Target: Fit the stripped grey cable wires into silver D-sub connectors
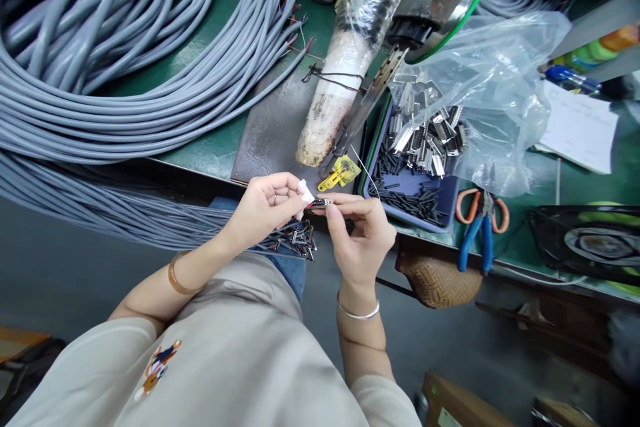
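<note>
My left hand is closed at the fingertips, with a white scrap of tissue or cloth at the thumb and forefinger. Between both hands is a small connector with dark sleeves and a bit of red wire beside it. My right hand pinches its metal end between thumb and fingers. Just beyond the fingers lies a yellow clip-like piece, near the tip of a soldering iron. Below my left wrist hangs a bundle of grey cables ending in several black connectors.
A blue tray holds metal connector parts and short black sleeves. Pliers overhang the table edge. Behind my hands stands a plastic-wrapped duct. Coiled grey cables cover the left; a plastic bag lies right.
</note>
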A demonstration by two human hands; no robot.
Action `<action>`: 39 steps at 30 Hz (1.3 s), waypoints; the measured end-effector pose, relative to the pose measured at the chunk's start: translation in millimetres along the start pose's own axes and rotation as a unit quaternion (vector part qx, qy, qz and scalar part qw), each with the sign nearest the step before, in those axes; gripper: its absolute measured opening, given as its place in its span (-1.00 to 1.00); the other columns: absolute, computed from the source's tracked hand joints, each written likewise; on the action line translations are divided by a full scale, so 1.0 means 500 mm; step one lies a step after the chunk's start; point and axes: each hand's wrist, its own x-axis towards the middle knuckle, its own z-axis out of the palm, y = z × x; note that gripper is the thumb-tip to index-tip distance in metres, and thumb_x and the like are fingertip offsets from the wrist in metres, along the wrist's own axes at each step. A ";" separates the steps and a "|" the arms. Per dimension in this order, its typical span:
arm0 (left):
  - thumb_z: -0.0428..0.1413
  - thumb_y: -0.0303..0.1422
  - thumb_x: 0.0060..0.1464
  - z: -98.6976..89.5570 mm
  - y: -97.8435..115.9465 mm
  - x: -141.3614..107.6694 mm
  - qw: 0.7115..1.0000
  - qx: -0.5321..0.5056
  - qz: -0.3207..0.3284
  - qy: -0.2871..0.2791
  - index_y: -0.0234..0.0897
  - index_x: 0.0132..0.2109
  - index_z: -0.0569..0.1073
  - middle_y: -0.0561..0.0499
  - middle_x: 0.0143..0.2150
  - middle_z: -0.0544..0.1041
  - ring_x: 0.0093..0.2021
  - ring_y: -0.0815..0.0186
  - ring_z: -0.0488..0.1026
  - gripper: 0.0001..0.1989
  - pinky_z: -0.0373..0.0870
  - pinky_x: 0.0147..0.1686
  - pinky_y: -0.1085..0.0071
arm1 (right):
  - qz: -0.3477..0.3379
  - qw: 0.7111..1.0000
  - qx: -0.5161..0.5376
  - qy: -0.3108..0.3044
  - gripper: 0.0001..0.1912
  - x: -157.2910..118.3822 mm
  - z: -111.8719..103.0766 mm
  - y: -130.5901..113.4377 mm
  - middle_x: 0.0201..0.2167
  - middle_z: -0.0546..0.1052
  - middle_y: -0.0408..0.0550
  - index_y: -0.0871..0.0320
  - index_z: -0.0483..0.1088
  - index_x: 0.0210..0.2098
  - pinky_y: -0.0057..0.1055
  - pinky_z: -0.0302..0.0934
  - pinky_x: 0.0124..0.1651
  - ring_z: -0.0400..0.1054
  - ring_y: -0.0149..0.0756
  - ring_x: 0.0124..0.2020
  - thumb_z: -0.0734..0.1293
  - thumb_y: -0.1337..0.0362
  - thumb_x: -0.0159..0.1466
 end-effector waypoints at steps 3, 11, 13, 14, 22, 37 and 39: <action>0.40 -0.27 -0.05 -0.003 -0.001 -0.003 1.000 0.012 0.004 -0.005 -0.33 -0.35 0.48 0.11 -0.59 0.46 -0.69 0.58 0.18 -0.72 0.09 -0.69 0.60 | 0.048 0.998 0.051 -0.008 -0.90 -0.001 -0.001 -0.005 -0.24 0.68 -0.09 0.07 0.38 -0.28 -0.38 0.57 -0.25 0.63 -0.30 -0.26 0.39 0.33 0.37; 0.41 -0.19 -0.03 -0.013 -0.008 -0.006 0.999 0.022 0.020 -0.026 -0.33 -0.32 0.52 0.08 -0.56 0.47 -0.66 0.56 0.20 -0.68 0.10 -0.67 0.58 | 0.115 0.981 0.150 -0.036 -0.82 0.010 -0.008 -0.017 -0.38 0.63 -0.20 0.09 0.33 -0.34 -0.52 0.44 -0.42 0.51 -0.44 -0.50 0.41 0.30 0.36; 0.41 -0.16 -0.02 -0.015 -0.010 -0.006 0.999 0.020 0.019 -0.031 -0.33 -0.31 0.51 0.08 -0.56 0.47 -0.66 0.55 0.20 -0.66 0.10 -0.67 0.58 | 0.131 0.977 0.163 -0.042 -0.80 0.010 -0.009 -0.017 -0.38 0.63 -0.19 0.10 0.32 -0.35 -0.52 0.43 -0.44 0.50 -0.44 -0.51 0.41 0.28 0.35; 0.40 -0.15 -0.01 -0.016 -0.010 -0.006 0.999 0.018 0.018 -0.033 -0.33 -0.31 0.51 0.08 -0.56 0.47 -0.66 0.55 0.20 -0.65 0.11 -0.67 0.57 | 0.137 0.975 0.168 -0.043 -0.80 0.010 -0.009 -0.017 -0.39 0.63 -0.18 0.10 0.32 -0.36 -0.52 0.43 -0.45 0.49 -0.44 -0.52 0.42 0.28 0.35; 0.39 -0.14 0.01 -0.020 -0.017 -0.010 0.999 -0.002 0.008 -0.052 -0.32 -0.30 0.49 0.10 -0.54 0.47 -0.67 0.57 0.20 -0.64 0.09 -0.69 0.59 | 0.150 0.976 0.155 -0.040 -0.78 0.003 -0.011 -0.021 -0.41 0.64 -0.18 0.11 0.34 -0.36 -0.53 0.42 -0.48 0.48 -0.45 -0.56 0.45 0.23 0.33; 0.42 -0.11 -0.03 -0.024 -0.017 -0.016 0.997 -0.034 -0.030 -0.066 -0.33 -0.31 0.48 0.10 -0.55 0.48 -0.73 0.59 0.20 -0.60 0.01 -0.74 0.60 | 0.159 0.974 0.153 -0.053 -0.81 -0.002 -0.011 -0.025 -0.41 0.62 -0.21 0.11 0.36 -0.35 -0.55 0.43 -0.47 0.49 -0.47 -0.55 0.44 0.25 0.33; 0.43 -0.10 -0.04 -0.026 -0.019 -0.016 0.997 -0.036 -0.030 -0.067 -0.33 -0.31 0.48 0.10 -0.55 0.49 -0.73 0.59 0.20 -0.59 0.01 -0.74 0.60 | 0.152 0.977 0.142 -0.054 -0.82 -0.005 -0.011 -0.024 -0.40 0.63 -0.21 0.10 0.37 -0.34 -0.55 0.44 -0.46 0.50 -0.46 -0.54 0.43 0.25 0.34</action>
